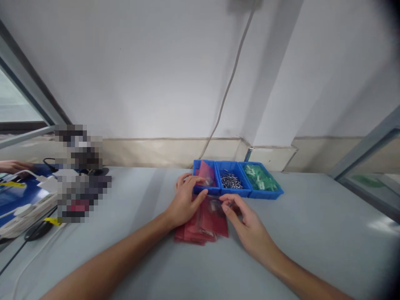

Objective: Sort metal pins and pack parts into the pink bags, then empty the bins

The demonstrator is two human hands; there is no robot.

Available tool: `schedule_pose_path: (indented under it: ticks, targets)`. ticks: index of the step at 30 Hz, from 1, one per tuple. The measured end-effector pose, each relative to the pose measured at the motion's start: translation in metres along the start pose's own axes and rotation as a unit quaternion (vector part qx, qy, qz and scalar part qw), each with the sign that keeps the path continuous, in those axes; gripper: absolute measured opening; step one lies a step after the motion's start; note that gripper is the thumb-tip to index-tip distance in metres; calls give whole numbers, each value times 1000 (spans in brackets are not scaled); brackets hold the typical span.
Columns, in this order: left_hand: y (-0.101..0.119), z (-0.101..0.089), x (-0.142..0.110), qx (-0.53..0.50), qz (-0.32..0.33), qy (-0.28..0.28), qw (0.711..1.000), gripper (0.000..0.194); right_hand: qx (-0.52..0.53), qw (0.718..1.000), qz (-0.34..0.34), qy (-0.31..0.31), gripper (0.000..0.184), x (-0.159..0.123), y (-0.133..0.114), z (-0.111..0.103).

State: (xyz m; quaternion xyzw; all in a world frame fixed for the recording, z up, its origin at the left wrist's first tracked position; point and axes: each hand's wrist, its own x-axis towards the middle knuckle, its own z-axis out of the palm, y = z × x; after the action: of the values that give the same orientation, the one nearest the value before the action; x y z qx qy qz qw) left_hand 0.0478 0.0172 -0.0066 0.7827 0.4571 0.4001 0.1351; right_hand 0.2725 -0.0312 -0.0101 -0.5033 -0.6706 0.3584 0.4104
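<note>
Red bags (211, 218) lie in front of the parts bin (236, 193), toward its left; my right hand (245, 221) is at their right edge, curled, and I cannot tell whether it grips anything. My left hand (186, 202), spread, reaches the left bin (211, 191); green packets (260, 177) sit right of the parts bin.

Single view, head-mounted, facing forward and down over the table (312, 225) to the far wall (171, 83); bins (236, 193) at mid-range.
</note>
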Motion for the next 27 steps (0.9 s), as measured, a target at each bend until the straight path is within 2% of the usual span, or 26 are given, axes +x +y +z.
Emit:
schedule_pose_path:
  ticks: [11, 17, 23, 27]
  targets:
    - [0, 3, -4, 60, 13, -21, 998, 31, -13, 1000, -14, -1, 24, 1, -3, 0]
    - [1, 5, -6, 109, 19, -6, 994, 32, -44, 999, -26, -6, 23, 1, -2, 0]
    - [-2, 6, -6, 110, 27, -8, 993, 29, -122, 989, -85, 13, 19, -2, -3, 1]
    - [-2, 6, -5, 110, 21, -19, 994, 28, -180, 977, -113, 22, 24, -4, -2, 2]
